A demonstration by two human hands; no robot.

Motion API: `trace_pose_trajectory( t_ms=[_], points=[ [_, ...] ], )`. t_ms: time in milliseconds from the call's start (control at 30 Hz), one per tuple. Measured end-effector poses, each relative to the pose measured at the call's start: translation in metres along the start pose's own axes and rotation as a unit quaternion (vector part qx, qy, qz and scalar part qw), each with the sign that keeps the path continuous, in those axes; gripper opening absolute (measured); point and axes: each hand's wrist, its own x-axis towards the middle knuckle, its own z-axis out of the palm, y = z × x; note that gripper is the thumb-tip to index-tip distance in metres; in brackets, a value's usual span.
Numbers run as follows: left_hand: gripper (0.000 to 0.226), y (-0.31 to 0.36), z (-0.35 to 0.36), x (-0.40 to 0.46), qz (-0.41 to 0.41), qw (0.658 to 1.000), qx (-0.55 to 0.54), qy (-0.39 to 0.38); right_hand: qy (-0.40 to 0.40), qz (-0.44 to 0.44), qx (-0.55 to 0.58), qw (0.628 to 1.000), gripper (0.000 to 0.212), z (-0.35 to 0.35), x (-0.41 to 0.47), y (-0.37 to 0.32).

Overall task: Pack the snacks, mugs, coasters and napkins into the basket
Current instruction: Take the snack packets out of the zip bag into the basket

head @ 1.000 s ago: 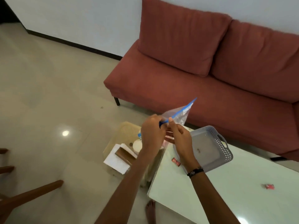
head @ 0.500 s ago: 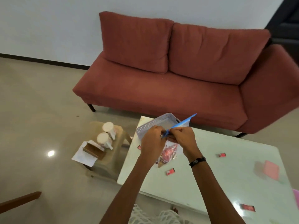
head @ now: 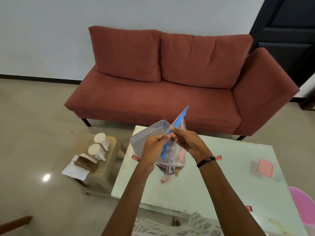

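Both hands raised over the pale green glass-topped surface (head: 221,176). Left hand (head: 154,147) and right hand (head: 187,140) each pinch the blue zip strip of one clear plastic zip bag (head: 172,157), fingers curled tight on the seal; the bag hangs between them with several snack packets inside (count not readable through the plastic). One grey perforated plastic basket (head: 146,135) sits on the surface just behind the hands. Four small red snack packets lie loose on the surface: (head: 135,157), (head: 166,180), (head: 218,157), (head: 249,208). One pink rectangular lid-like piece (head: 265,170) toward the right edge. On the low brown side table (head: 102,172) to the left: two white mugs with red print (head: 100,139) (head: 95,151), brown coasters in a stack (head: 86,164), white napkins (head: 74,170) beneath. One red sofa (head: 170,79) behind.
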Motion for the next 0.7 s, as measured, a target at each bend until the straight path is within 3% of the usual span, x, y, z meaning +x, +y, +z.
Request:
trace_pose_trajectory(
  t_ms=[133, 267, 533, 700],
  points=[
    [0.016, -0.002, 0.003, -0.005, -0.046, 0.997, -0.059, 0.003, -0.034, 0.032, 0.010, 0.999, 0.013, -0.007, -0.004, 0.004],
    [0.027, -0.005, 0.006, -0.007, -0.048, 0.998, -0.044, 0.006, -0.062, 0.039, -0.029, 0.997, 0.016, -0.010, -0.005, 0.007],
    [0.026, -0.004, 0.008, -0.011, -0.024, 0.999, -0.029, -0.031, -0.117, -0.042, -0.089, 0.988, 0.024, -0.014, -0.010, 0.003],
    [0.029, -0.004, 0.012, -0.013, 0.011, 1.000, -0.008, -0.002, -0.113, -0.088, -0.129, 0.981, 0.031, -0.011, -0.017, 0.000]
  ],
)
